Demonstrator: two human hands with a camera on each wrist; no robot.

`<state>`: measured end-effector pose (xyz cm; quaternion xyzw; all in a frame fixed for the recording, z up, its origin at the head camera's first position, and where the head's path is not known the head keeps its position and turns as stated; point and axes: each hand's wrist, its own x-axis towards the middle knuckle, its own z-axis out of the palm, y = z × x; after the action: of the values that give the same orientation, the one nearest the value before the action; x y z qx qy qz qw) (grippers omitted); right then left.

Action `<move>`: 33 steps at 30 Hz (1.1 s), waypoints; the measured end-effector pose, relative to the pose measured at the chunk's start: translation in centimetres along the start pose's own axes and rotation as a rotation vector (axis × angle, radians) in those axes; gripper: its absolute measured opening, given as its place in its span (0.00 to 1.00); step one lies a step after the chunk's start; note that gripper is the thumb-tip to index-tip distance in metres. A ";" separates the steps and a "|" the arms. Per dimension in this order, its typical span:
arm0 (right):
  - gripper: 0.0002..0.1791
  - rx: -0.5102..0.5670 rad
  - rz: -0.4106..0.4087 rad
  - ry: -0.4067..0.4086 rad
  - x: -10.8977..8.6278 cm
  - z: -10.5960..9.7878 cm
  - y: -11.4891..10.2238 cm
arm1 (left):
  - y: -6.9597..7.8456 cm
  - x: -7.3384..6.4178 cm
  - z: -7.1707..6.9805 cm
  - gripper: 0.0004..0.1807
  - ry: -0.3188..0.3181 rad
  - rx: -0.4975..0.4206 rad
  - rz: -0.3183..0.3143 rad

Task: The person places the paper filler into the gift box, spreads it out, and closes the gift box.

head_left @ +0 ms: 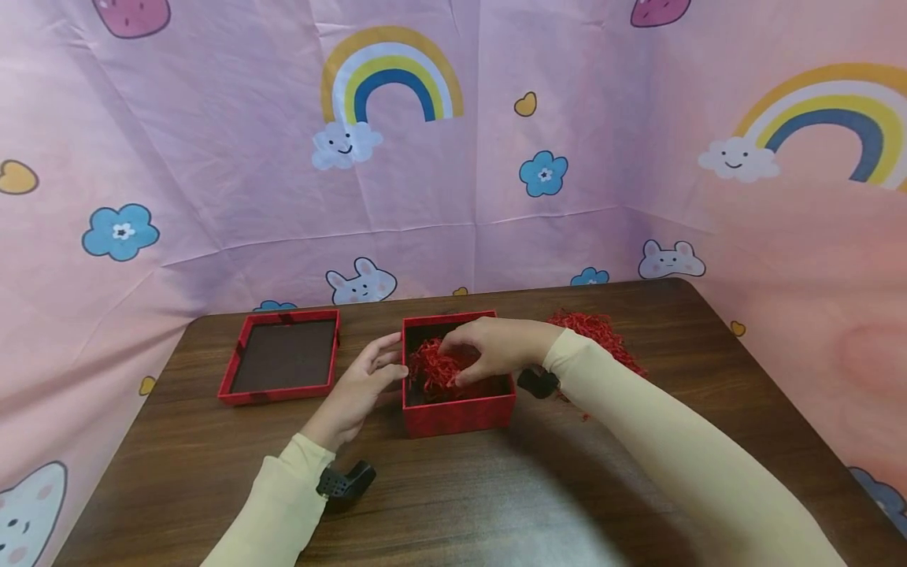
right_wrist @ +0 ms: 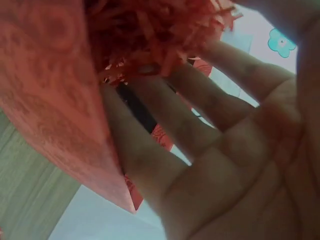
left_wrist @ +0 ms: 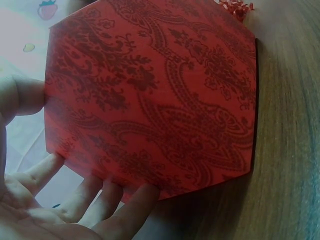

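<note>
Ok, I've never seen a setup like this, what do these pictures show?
No machine: a person in pale yellow sleeves works bare-handed. The wide picture comes from a head-worn camera, the two close-ups from black wrist cameras. On the brown wood-grain table sit an open, red-patterned square box, a shallow red lid with a dark inside, and a pile of red paper-like shreds. The left hand touches the box's side; the right hand, fingers spread, touches more red shreds inside.
</note>
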<state>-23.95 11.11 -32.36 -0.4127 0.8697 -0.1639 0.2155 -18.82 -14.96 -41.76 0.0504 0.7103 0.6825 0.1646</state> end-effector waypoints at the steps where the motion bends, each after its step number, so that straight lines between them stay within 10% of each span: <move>1: 0.26 0.004 -0.002 -0.005 -0.1 0.1 0.0 | 0.0 0.0 0.0 0.37 0.000 0.001 -0.001; 24: 0.21 -0.005 -0.012 -0.169 1.5 3.7 -0.5 | -0.2 0.0 0.0 0.37 0.004 0.008 0.003; 33: 0.22 -0.010 -0.069 -0.009 -1.9 0.8 0.1 | 0.0 -0.1 0.0 0.37 0.002 0.010 0.009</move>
<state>-22.52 12.60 -32.63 -0.4444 0.8546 -0.1652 0.2118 -18.77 -14.98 -41.73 0.0538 0.7138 0.6796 0.1607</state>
